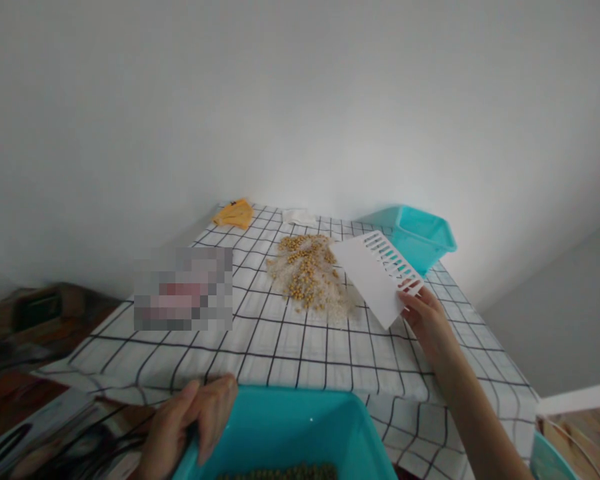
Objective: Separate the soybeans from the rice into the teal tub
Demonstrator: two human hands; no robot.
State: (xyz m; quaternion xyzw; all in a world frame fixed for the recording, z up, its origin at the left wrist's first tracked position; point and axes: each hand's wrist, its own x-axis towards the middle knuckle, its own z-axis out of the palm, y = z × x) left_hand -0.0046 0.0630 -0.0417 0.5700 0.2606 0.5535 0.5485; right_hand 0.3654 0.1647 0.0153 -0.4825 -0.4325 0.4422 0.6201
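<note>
My right hand (420, 308) pinches the near edge of a flat white plastic scraper (367, 270) with a row of slots along one side. Its straight edge is tilted beside a spread heap of yellow beans (305, 267) mixed with pale fine grains (337, 300) on the checked tablecloth. My left hand (197, 413) is closed over the left rim of a turquoise bin (300, 407) at the table's front edge. Small greenish beans (290, 472) lie at the bottom of that bin; most of its inside is cut off by the frame.
Another turquoise bin (423, 233) stands at the back right of the table. A yellow bag (235, 213) and a crumpled white piece (299, 217) lie at the back. A blurred-out item (185, 290) is on the left. Cables and a box (45, 310) sit below the left edge.
</note>
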